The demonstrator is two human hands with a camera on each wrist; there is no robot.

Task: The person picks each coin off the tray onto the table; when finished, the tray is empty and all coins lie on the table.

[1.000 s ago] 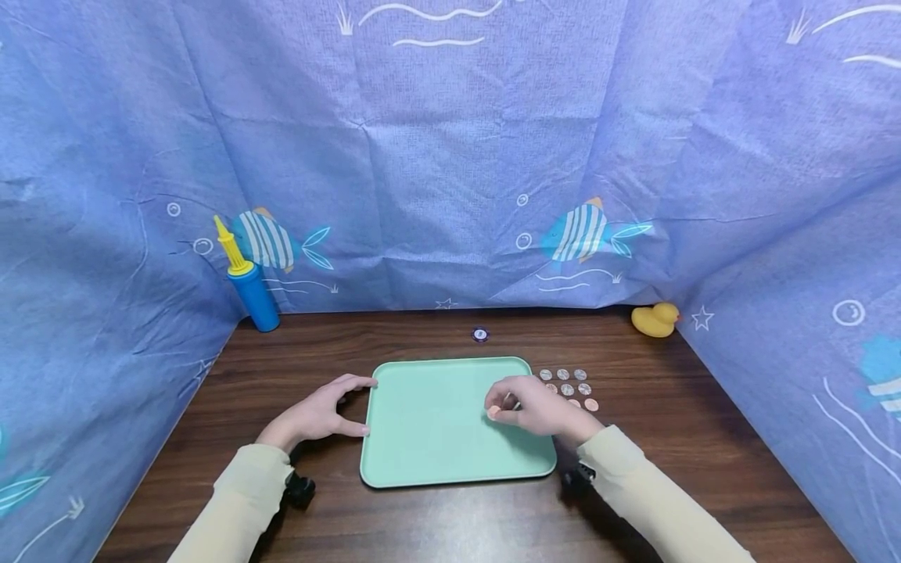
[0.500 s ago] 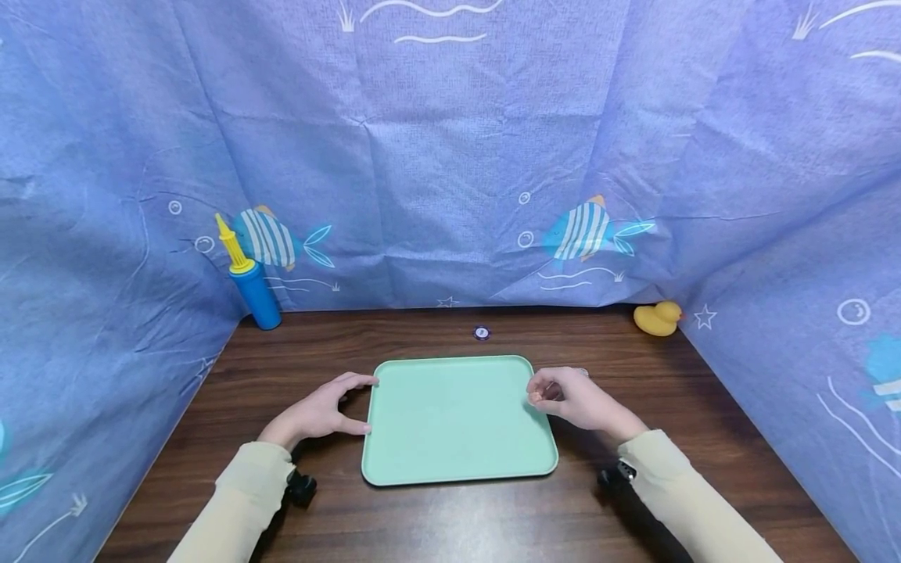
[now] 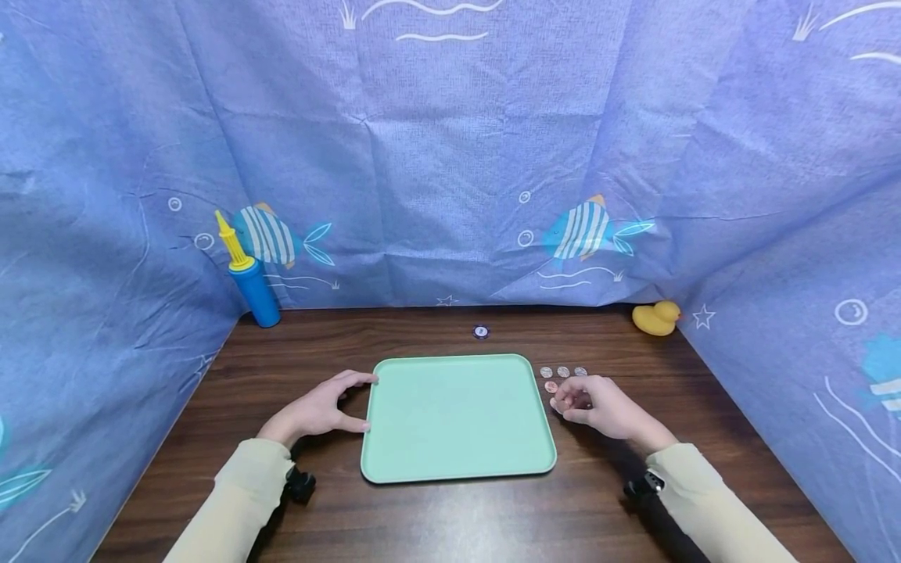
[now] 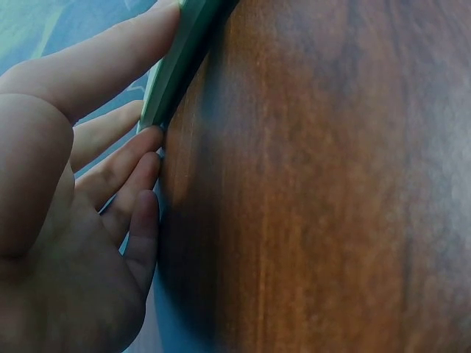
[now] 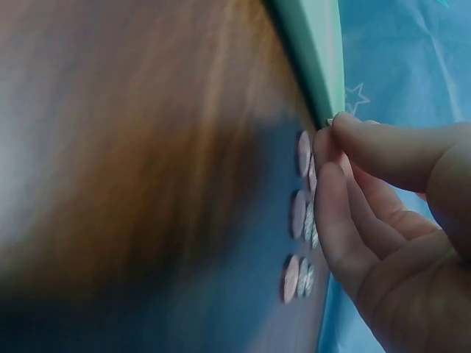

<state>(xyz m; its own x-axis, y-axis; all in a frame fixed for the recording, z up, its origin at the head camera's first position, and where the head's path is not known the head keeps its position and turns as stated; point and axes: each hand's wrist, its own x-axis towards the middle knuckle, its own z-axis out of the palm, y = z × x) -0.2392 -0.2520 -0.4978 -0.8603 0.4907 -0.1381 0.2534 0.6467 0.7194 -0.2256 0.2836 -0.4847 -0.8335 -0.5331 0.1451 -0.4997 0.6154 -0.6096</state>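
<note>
A pale green tray [image 3: 457, 422] lies flat on the dark wooden table. My left hand [image 3: 320, 407] rests at its left edge, thumb and index finger spread apart with their tips at the rim. In the left wrist view the thumb [image 4: 110, 62] lies along the tray's edge. Just past the tray's right edge, my right hand [image 3: 601, 403] has thumb and fingertips together, pinching a small coin [image 3: 554, 404]. Close to these fingers lie rows of coins, with silver coins [image 3: 563, 372] at the back and a copper coin [image 3: 551, 387] in front of them.
A dark-rimmed poker chip [image 3: 481, 331] lies behind the tray. A blue and yellow hand pump [image 3: 255, 293] stands in the back left corner, a yellow rubber duck [image 3: 655, 319] in the back right one. A blue fish-print cloth [image 3: 450, 156] surrounds the table.
My right hand has moved right, from above the tray with a coin in its fingertips to the coins beyond the tray's right edge. My left hand stays at the left rim.
</note>
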